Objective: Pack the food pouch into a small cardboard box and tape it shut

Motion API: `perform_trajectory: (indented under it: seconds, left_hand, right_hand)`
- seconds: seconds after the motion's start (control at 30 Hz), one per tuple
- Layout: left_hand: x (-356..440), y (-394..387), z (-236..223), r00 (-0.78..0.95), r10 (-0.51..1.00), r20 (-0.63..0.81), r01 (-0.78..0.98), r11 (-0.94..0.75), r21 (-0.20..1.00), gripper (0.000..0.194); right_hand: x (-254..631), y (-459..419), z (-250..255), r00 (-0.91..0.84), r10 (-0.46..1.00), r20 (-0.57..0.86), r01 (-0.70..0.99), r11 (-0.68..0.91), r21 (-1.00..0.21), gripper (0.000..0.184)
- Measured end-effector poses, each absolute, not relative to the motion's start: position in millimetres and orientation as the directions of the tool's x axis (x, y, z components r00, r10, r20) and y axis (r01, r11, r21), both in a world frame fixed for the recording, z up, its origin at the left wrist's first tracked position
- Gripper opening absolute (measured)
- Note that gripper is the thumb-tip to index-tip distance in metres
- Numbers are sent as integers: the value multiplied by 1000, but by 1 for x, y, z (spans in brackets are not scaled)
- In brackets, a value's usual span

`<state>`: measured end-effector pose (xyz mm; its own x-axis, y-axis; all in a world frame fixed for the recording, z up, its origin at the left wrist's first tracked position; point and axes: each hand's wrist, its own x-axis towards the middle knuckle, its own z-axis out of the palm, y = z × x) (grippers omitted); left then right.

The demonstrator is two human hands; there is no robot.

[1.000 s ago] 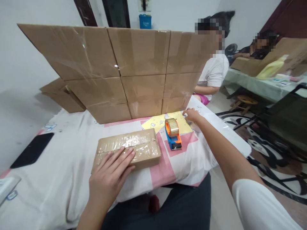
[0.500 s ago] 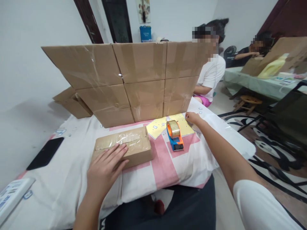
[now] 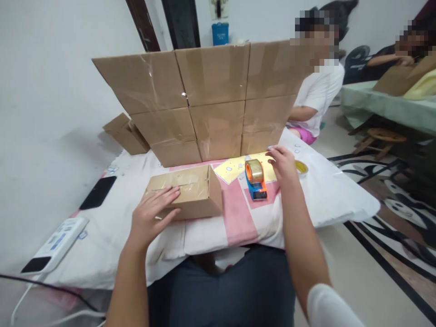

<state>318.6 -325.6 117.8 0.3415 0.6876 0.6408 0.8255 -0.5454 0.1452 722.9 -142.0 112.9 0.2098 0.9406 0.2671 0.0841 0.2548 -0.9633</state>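
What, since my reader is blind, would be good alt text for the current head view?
The left hand rests on a taped cardboard box on a patterned cloth, with the right hand beside an orange-and-blue tape dispenser. Behind them rises a wall of cardboard boxes, partly hiding a person in a white shirt.

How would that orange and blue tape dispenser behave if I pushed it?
The tape dispenser would probably slide rather than roll, since its frame cradles the tape roll. Its plastic looks stiff; the raised roll might tip it.
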Motion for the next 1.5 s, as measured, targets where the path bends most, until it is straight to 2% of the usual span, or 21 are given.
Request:
perform_trajectory:
  seconds: [0.03, 0.07, 0.1, 0.17, 0.37, 0.57, 0.8, 1.17, 1.3, 1.37, 1.43, 1.5]
  left_hand:
    - [317, -327, 119, 345, 693, 633, 809, -561, 173, 49]
    - [317, -329, 120, 351, 698, 624, 793, -576, 199, 47]
    - [317, -330, 121, 356, 701, 618, 778, -588, 220, 46]
    - [320, -331, 122, 366, 706, 606, 764, -600, 238, 44]
    - [333, -337, 120, 399, 716, 573, 790, -586, 182, 40]
    - [338, -340, 120, 361, 747, 559, 816, -543, 199, 35]
    - [341, -338, 123, 357, 765, 535, 827, -525, 199, 36]
    - [342, -339, 123, 344, 798, 496, 846, -492, 206, 40]
    - [344, -340, 123, 331, 800, 500, 853, -480, 204, 40]
    - [344, -340, 123, 329, 803, 496, 856, -476, 202, 40]
    - [343, -339, 121, 320, 806, 499, 860, -468, 203, 40]
    - [343, -338, 116, 306, 794, 525, 865, -463, 196, 39]
  right_hand:
    - [712, -167, 114, 206, 936, 285, -187, 324, -928, 18]
    - [700, -192, 114, 184, 938, 293, -383, 343, -858, 20]
    - [687, -216, 111, 161, 946, 280, -509, 323, -797, 22]
    - [660, -254, 103, 94, 972, 216, -619, 227, -752, 24]
    - [611, -282, 72, -199, 980, -23, -484, -119, -867, 29]
    - [607, -282, 57, -284, 950, -128, -433, -246, -867, 34]
    - [602, -277, 48, -278, 959, -53, -426, -173, -888, 32]
    - [597, -274, 52, -277, 950, -147, -411, -256, -875, 34]
    - [596, -273, 49, -323, 937, -134, -392, -262, -882, 37]
    - [597, -273, 45, -306, 947, -101, -353, -211, -911, 37]
    - [598, -273, 42, -194, 981, -32, -258, -82, -963, 35]
    - [601, -274, 40, -111, 991, 73, -136, 58, -989, 46]
